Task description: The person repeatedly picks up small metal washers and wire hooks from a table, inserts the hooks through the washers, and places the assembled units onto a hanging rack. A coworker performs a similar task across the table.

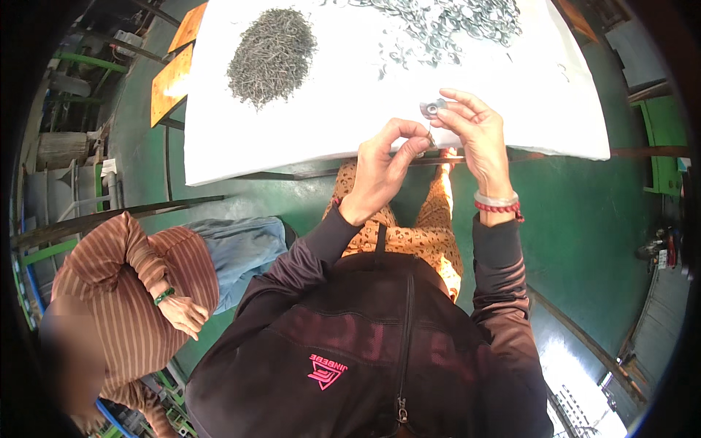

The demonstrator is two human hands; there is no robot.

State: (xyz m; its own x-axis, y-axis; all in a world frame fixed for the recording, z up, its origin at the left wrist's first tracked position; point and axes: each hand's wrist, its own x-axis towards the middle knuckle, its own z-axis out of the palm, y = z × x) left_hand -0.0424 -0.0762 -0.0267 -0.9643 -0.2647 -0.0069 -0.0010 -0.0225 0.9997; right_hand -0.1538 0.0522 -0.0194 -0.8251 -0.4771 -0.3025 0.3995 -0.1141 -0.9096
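Observation:
My left hand (383, 164) is closed in a pinch at the table's near edge. Between its thumb and forefinger is a thin nail (431, 131), pointing up; most of it is hidden by the fingers. Just above and to the right, my right hand (475, 130) holds a round grey metal washer (431, 109) with a hole in its middle, gripped at its edge. The nail's tip is close under the washer; whether they touch I cannot tell. A heap of dark nails (272, 58) lies at the far left, and grey washers (445, 25) are scattered at the far right.
Everything lies on a white-covered table (328, 131). Wooden boards (171, 87) stick out at its left side. At my left sits a person in a striped top (171, 270), one hand (184, 315) resting near the lap. A green cabinet (661, 142) stands at right.

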